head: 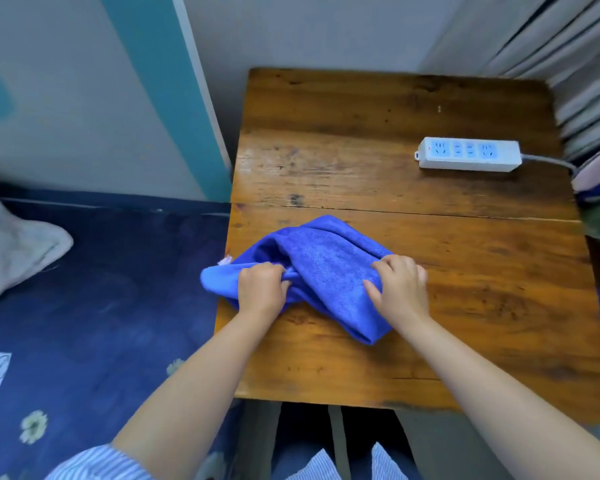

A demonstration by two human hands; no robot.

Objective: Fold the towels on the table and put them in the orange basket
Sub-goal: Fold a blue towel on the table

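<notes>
— Two hands on it?
— Yes: left hand [261,289] grips bunched folds, right hand [400,289] clutches the right edge of the fuzzy blue towel [326,268], rumpled on the worn wooden tabletop's [465,271] near-left part.
— Anything else?
— White power strip [468,154], far right.

Single head-worn view, wide-angle, looking forward and steeply down from above the near edge of a wooden table [413,116]. Close range: both forearms enter from the bottom of the frame. Bed [101,289] at left, wall beyond. No second view.
</notes>
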